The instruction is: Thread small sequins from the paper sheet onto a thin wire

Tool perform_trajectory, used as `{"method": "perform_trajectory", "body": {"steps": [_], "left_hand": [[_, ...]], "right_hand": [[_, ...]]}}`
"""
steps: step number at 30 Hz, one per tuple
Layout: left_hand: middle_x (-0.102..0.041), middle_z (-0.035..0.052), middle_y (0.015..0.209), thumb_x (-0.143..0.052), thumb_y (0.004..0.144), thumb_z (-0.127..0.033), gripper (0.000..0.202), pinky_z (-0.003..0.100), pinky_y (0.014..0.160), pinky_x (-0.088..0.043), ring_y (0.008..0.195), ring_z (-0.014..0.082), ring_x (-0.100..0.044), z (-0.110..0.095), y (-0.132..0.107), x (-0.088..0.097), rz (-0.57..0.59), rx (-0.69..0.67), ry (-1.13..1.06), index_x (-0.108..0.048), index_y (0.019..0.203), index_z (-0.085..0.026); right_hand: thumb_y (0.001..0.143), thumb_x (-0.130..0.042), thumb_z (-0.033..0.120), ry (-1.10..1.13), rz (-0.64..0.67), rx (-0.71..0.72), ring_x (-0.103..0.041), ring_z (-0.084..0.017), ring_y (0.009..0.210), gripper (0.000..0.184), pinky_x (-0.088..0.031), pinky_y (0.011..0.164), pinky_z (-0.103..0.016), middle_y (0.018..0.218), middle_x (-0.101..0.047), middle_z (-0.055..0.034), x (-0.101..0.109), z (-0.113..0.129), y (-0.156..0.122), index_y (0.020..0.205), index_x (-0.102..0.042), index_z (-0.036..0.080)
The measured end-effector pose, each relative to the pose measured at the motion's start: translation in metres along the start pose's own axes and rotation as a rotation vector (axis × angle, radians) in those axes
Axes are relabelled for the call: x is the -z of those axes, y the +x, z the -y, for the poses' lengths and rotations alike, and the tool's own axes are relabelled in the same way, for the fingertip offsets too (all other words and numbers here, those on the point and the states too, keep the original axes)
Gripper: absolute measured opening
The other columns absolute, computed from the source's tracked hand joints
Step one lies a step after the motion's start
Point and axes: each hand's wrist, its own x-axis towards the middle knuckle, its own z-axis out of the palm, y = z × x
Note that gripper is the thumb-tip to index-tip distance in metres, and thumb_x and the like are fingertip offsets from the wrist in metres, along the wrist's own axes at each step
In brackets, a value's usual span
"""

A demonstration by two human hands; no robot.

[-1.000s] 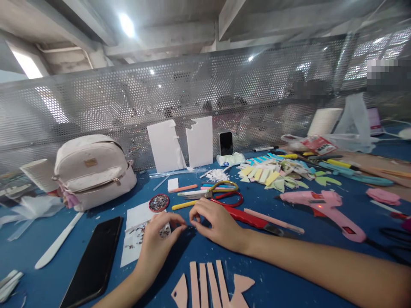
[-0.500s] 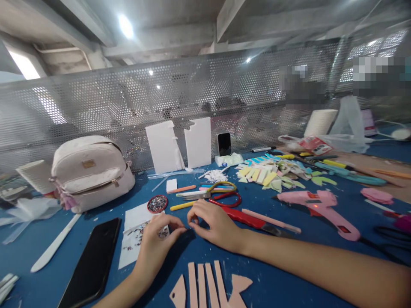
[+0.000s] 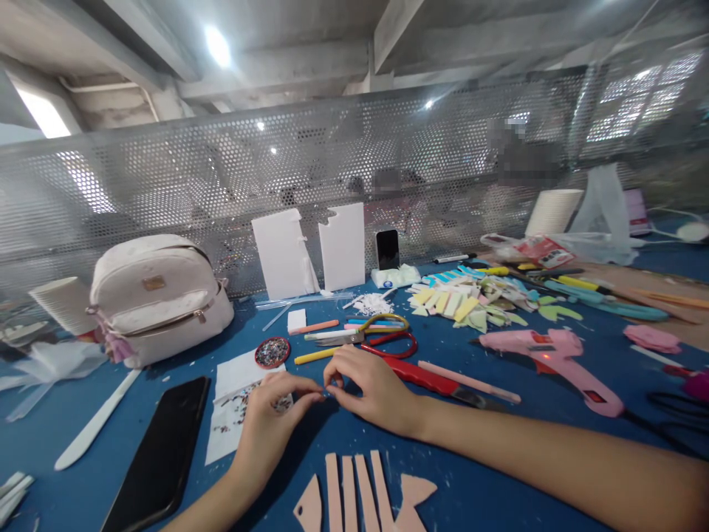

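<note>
My left hand (image 3: 277,414) and my right hand (image 3: 371,388) meet over the blue table, each with thumb and forefinger pinched. A tiny bluish speck shows between the fingertips; its kind is too small to make out. Under and beside my left hand lies a white paper sheet (image 3: 218,443) scattered with small dark, glittery bits. A round red-rimmed dish (image 3: 272,352) of similar bits stands at the sheet's top. Nearer to me lie pink fish-shaped cut pieces (image 3: 348,491): a head with an eye hole, several strips and a tail.
Behind my right hand are scissors (image 3: 388,336), markers (image 3: 321,355) and a red-handled cutter (image 3: 421,375). A pink glue gun (image 3: 554,362) lies right, a black phone (image 3: 160,458) left, beside a white plastic knife (image 3: 97,425). A pale backpack (image 3: 158,303) and paper scraps (image 3: 468,295) stand farther back.
Both hands stay almost in place. The small bluish speck between the fingertips shows a little more clearly now.
</note>
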Motion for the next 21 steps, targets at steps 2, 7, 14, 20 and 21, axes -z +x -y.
{"method": "perform_trajectory", "body": {"steps": [2, 7, 14, 20, 21], "left_hand": [[-0.078, -0.0004, 0.077, -0.068, 0.083, -0.023, 0.012, 0.034, 0.077, -0.047, 0.075, 0.0228, -0.068, -0.0005, 0.0001, 0.0, -0.003, 0.004, -0.004, -0.078, 0.078, -0.027], [-0.078, 0.0007, 0.075, -0.069, 0.082, -0.024, 0.011, 0.035, 0.076, -0.048, 0.074, 0.0235, -0.068, -0.0007, -0.0003, -0.0006, -0.009, 0.014, -0.009, -0.078, 0.077, -0.026], [-0.079, 0.0016, 0.081, -0.067, 0.082, -0.024, 0.01, 0.037, 0.08, -0.05, 0.078, 0.0244, -0.071, 0.0003, -0.0015, -0.0008, -0.003, 0.035, -0.024, -0.077, 0.081, -0.025], [-0.079, 0.0029, 0.084, -0.061, 0.084, -0.019, 0.019, 0.034, 0.08, -0.055, 0.078, 0.0209, -0.074, -0.0036, -0.0006, -0.003, 0.022, 0.053, -0.087, -0.067, 0.102, -0.021], [-0.079, 0.0025, 0.083, -0.061, 0.083, -0.019, 0.02, 0.033, 0.08, -0.056, 0.077, 0.0204, -0.074, -0.0047, -0.0001, -0.0035, 0.027, 0.053, -0.106, -0.065, 0.102, -0.021]], "right_hand": [[0.088, -0.057, 0.012, -0.004, 0.004, -0.003, -0.053, -0.017, 0.079, 0.007, -0.039, 0.071, -0.027, 0.079, -0.056, -0.0006, 0.0004, 0.0004, 0.0002, 0.087, -0.057, 0.018], [0.089, -0.056, 0.013, -0.003, 0.006, 0.0, -0.053, -0.018, 0.079, 0.006, -0.039, 0.071, -0.027, 0.079, -0.057, -0.0009, 0.0008, 0.0008, 0.0006, 0.087, -0.057, 0.019], [0.089, -0.06, 0.015, 0.001, 0.005, 0.001, -0.053, -0.017, 0.078, 0.004, -0.039, 0.071, -0.027, 0.079, -0.057, -0.0002, 0.0006, 0.0, 0.0002, 0.089, -0.058, 0.018], [0.091, -0.063, 0.022, -0.008, -0.009, 0.025, -0.053, -0.018, 0.078, 0.005, -0.039, 0.071, -0.027, 0.079, -0.057, -0.0006, -0.0009, -0.0023, -0.0002, 0.092, -0.06, 0.019], [0.091, -0.063, 0.024, -0.011, -0.006, 0.033, -0.054, -0.018, 0.079, 0.005, -0.039, 0.071, -0.027, 0.079, -0.058, -0.0008, -0.001, -0.0025, -0.0002, 0.091, -0.06, 0.019]]}}
